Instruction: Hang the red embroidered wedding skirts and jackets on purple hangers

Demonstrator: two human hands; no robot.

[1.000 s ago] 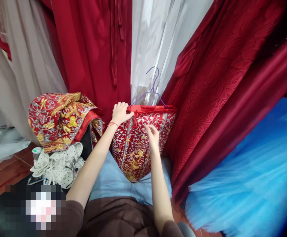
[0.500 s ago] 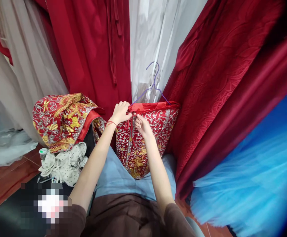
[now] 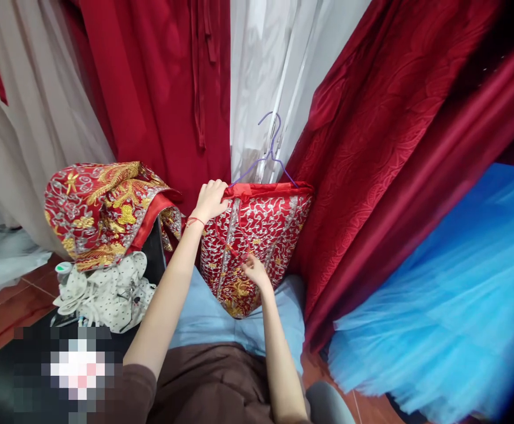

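Observation:
A red garment (image 3: pixel 274 227) with silver and gold embroidery, probably a skirt, stands against my lap. It hangs from a purple wire hanger (image 3: pixel 271 155) by its plain red top band. My left hand (image 3: pixel 211 200) is closed round the band's left corner, beside the hanger's end. Lower down, in front of the embroidery, the fingers of my right hand (image 3: pixel 255 271) pinch a thin red cord (image 3: pixel 241 227) that comes down from the band. The fingertips hide the cord's lower part.
Left lies a folded embroidered red garment (image 3: pixel 106 194) on a dark seat, with a white dotted cloth (image 3: pixel 122 282) and a small green-capped bottle (image 3: pixel 63 271). Hanging red cloth (image 3: pixel 159 88) and white cloth (image 3: pixel 257 70) stand behind. Blue tulle (image 3: pixel 437 294) spreads at the right.
My right hand has moved down from the top band, drawing the red cord along the front. My left hand stays on the corner. The view has shifted slightly.

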